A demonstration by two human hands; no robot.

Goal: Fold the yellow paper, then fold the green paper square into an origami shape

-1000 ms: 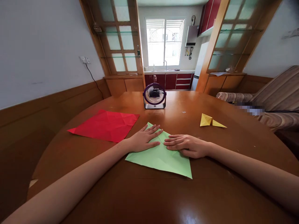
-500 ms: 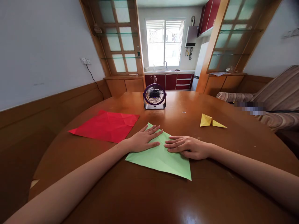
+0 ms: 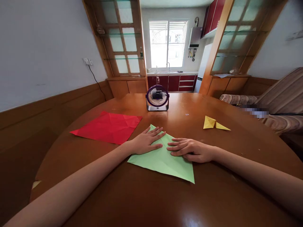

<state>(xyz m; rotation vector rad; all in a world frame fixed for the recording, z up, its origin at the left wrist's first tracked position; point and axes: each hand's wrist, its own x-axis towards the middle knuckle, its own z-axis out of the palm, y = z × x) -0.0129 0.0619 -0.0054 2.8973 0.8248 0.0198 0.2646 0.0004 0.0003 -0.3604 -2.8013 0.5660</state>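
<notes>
A light green sheet of paper (image 3: 163, 163) lies on the table in front of me, folded along its upper edges, with one point facing away. My left hand (image 3: 147, 142) rests flat on its upper left side, fingers spread. On the right side of the same sheet lies my right hand (image 3: 190, 149), its fingers stretched out and pressing the paper down. The palms hide parts of the folded edges. Off to the left is a creased red sheet of paper (image 3: 109, 126), spread out. A small folded yellow paper (image 3: 210, 123) stands at the right, apart from my hands.
The round brown wooden table (image 3: 142, 205) carries everything. A small purple desk fan (image 3: 157, 97) stands beyond the green paper. A striped sofa (image 3: 281, 101) is at the right, and a black cord (image 3: 96, 80) hangs along the left wall.
The whole view has shifted very slightly. Both hands stay in the same places on the green paper.
</notes>
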